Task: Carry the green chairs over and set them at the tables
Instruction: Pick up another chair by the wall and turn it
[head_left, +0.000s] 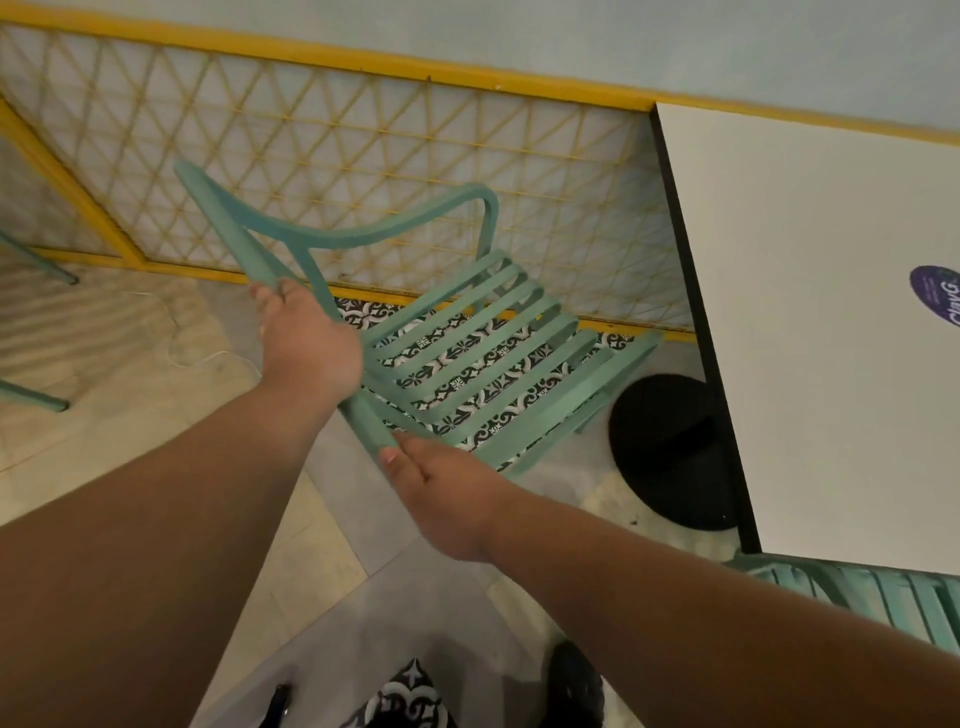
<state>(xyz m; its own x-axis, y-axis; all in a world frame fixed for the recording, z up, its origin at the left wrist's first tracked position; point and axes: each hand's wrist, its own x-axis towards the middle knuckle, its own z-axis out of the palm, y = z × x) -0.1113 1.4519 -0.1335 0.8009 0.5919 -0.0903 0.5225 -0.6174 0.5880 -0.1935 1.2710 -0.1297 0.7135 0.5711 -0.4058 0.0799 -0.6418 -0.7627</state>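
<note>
A green slatted chair (483, 353) stands in the middle of the view, its seat front close to the white table (810, 291) on the right. My left hand (306, 343) grips the chair's top back rail from above. My right hand (441, 493) holds the lower end of the same rail near the seat's corner, fingers curled under it. The chair's armrest arcs up toward the yellow lattice fence. The chair's legs are hidden beneath the seat.
A yellow lattice fence (363, 156) runs behind the chair. The table's black round base (670, 452) sits by the seat front. A second green chair (883, 597) shows at the lower right under the table edge. Green legs of another piece of furniture (36, 400) stand at left.
</note>
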